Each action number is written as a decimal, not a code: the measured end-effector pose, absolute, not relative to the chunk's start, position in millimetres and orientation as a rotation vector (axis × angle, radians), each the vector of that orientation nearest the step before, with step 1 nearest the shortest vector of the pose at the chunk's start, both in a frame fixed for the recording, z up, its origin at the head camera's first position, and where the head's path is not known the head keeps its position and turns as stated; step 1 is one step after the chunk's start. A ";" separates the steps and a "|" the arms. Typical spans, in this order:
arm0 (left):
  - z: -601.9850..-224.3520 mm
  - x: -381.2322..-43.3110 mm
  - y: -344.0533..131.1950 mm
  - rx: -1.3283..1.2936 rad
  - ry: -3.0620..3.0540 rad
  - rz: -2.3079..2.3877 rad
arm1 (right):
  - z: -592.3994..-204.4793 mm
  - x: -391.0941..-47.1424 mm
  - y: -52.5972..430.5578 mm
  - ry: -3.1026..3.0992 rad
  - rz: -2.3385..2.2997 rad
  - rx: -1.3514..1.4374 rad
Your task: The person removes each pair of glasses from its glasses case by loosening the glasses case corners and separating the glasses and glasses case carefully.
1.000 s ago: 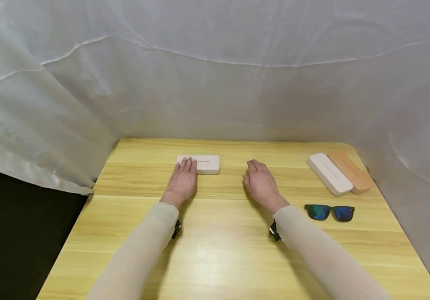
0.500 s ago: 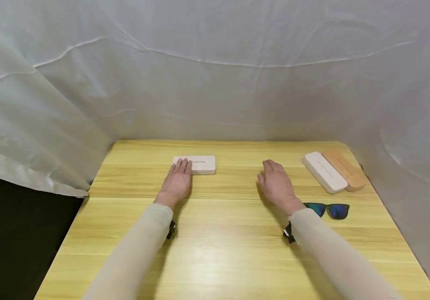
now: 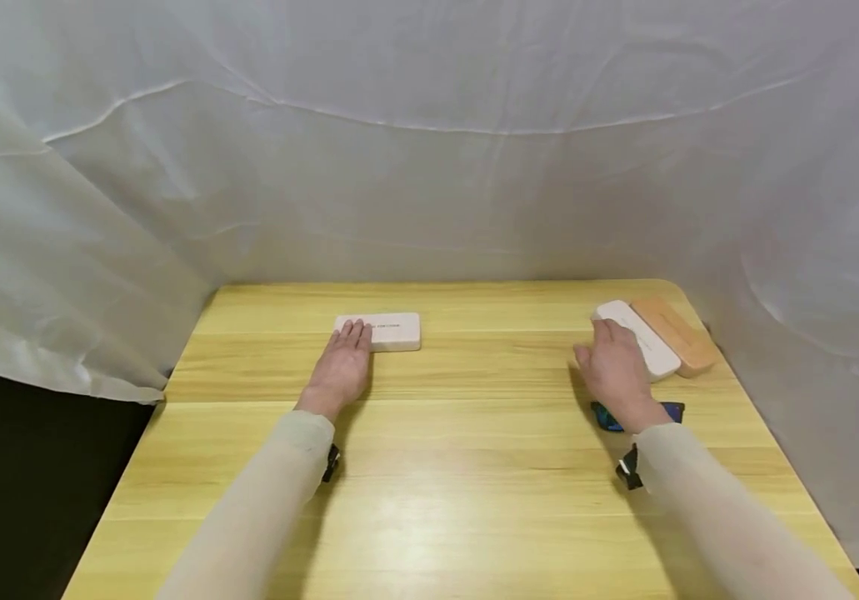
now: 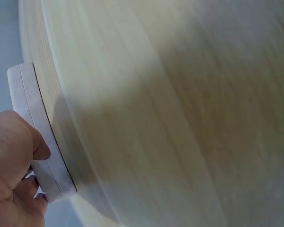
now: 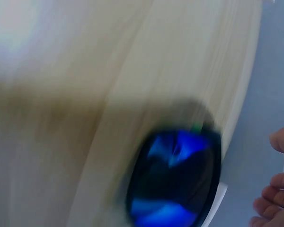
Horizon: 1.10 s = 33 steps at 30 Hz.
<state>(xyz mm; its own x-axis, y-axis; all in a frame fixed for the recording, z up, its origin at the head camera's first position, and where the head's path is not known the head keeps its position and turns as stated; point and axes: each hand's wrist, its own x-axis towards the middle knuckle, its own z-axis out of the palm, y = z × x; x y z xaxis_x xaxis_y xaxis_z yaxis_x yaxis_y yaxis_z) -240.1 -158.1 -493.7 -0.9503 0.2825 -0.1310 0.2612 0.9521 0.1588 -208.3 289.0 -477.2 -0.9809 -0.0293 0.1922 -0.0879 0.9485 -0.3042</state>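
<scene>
A white glasses case (image 3: 399,332) with small lettering lies at the back of the table. My left hand (image 3: 339,371) grips its left part: the fingers lie over the top, and the left wrist view shows the thumb (image 4: 40,149) against the case's seamed front side. At the right, my right hand (image 3: 616,371) hovers with loose fingers and holds nothing. It covers part of a second white case (image 3: 654,346). Sunglasses (image 3: 673,411) with blue mirrored lenses lie under its wrist, partly hidden. One blurred lens (image 5: 175,175) fills the lower right wrist view.
An orange case (image 3: 675,333) lies against the second white case, near the right edge of the wooden table (image 3: 429,483). Pale curtain (image 3: 429,192) hangs behind and at both sides. A dark area (image 3: 24,483) lies past the table's left edge.
My right hand has moved right, from the middle of the table to over the sunglasses and the second white case. The left hand stays on its case. The head view has shifted slightly right.
</scene>
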 end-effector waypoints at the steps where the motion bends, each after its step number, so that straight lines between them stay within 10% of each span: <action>1: -494.0 -240.1 -158.6 0.414 2.955 0.212 | -477.1 -207.3 295.0 -2.906 0.463 0.069; 16: -491.4 -244.1 -138.9 0.464 3.005 0.239 | -482.5 -203.6 347.7 -3.048 0.453 -0.370; 33: -491.6 -243.9 -122.1 0.502 2.968 0.157 | -488.2 -205.4 350.5 -3.054 0.403 -0.251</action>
